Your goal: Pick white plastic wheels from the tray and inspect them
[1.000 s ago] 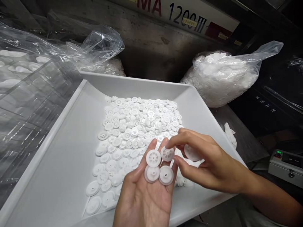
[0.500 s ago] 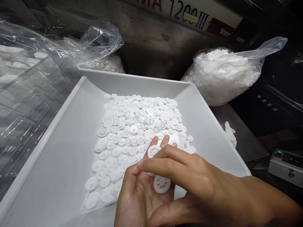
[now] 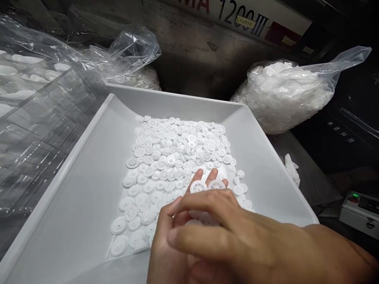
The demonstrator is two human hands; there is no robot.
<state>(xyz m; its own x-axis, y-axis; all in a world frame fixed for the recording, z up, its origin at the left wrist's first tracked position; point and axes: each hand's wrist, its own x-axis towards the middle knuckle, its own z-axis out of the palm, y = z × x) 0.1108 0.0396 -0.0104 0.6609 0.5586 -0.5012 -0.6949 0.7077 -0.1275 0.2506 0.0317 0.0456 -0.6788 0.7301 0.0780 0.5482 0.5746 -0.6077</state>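
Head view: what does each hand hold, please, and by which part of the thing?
The left hand holds white wheels, supported from below on its fingers. Whether the right hand grips any cannot be told; it hides part of them.

White machine panel reading 1200III | yellow label on it | crumpled white item on dark surface | grey box, green light lit

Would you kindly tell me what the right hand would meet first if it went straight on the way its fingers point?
Most likely the thumb side of the left hand, which lies directly ahead of the right hand; depth is unclear, so the two may already touch.
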